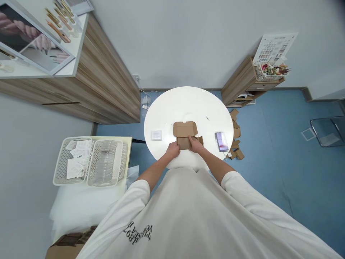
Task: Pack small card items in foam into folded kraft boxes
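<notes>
A small brown cardboard box (185, 129) lies partly folded on the round white table (185, 104), its lid flap raised on the far side. My left hand (174, 149) is closed on the near left corner of the box. On the right, my right hand (195, 145) grips the box's near panel, thumb on top and the other fingers mostly hidden. A side flap sticks out beyond that hand. Left of the box sits a small white card or packet (156, 135). Toward the table's right edge lies a blurred purple item (221, 141).
Flattened brown cardboard boxes (236, 133) lie on the floor by the table's right edge. At left, two white baskets (90, 144) on a stand hold packets and clear plastic pieces. A wooden cabinet (107, 72) and a smaller one (239, 81) stand along the walls.
</notes>
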`<action>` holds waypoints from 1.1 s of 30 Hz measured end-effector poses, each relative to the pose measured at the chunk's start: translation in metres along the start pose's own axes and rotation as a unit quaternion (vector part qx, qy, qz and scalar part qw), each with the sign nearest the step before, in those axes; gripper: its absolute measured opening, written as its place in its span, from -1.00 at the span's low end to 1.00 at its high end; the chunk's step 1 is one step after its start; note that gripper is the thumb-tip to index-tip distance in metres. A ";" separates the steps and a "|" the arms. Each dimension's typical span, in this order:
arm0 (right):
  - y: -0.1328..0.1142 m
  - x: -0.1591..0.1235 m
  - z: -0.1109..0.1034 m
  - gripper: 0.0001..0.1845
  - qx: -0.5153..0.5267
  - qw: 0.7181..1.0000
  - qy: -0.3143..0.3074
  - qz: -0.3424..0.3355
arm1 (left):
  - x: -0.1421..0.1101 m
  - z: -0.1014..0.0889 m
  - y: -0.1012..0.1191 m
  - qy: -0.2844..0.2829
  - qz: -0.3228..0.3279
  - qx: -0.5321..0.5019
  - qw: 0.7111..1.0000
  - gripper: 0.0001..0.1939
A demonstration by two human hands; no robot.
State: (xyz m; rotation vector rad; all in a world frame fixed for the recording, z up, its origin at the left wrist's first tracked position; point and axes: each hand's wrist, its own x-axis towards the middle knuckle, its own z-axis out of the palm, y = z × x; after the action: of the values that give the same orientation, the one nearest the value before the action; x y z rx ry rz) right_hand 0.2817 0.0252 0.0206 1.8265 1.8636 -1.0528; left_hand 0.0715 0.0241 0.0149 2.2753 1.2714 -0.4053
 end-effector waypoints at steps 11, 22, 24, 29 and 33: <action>0.002 -0.002 0.002 0.22 0.007 1.000 0.008 -0.011 | 0.005 0.001 0.007 0.041 -0.030 -0.011 0.999 -0.46; 0.010 -0.019 0.009 0.07 0.011 0.997 0.068 -0.038 | 0.014 -0.004 0.004 0.038 -0.001 -0.017 0.999 -0.10; 0.020 -0.032 0.017 -0.07 0.014 0.988 0.153 -0.032 | 0.015 -0.004 0.004 0.037 -0.002 -0.013 0.999 -0.07; 0.056 -0.051 0.035 -0.17 0.108 0.959 0.235 0.114 | 0.016 -0.005 0.003 0.031 0.002 -0.014 0.999 -0.04; 0.071 -0.042 0.039 -0.21 0.267 0.937 0.169 0.151 | 0.016 -0.009 0.005 0.022 0.006 0.006 1.000 -0.03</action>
State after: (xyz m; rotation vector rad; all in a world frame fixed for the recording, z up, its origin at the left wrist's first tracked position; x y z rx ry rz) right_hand 0.3452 -0.0382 0.0033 2.6507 1.4643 -1.2766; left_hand 0.0838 0.0383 0.0160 2.3135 1.2800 -0.3615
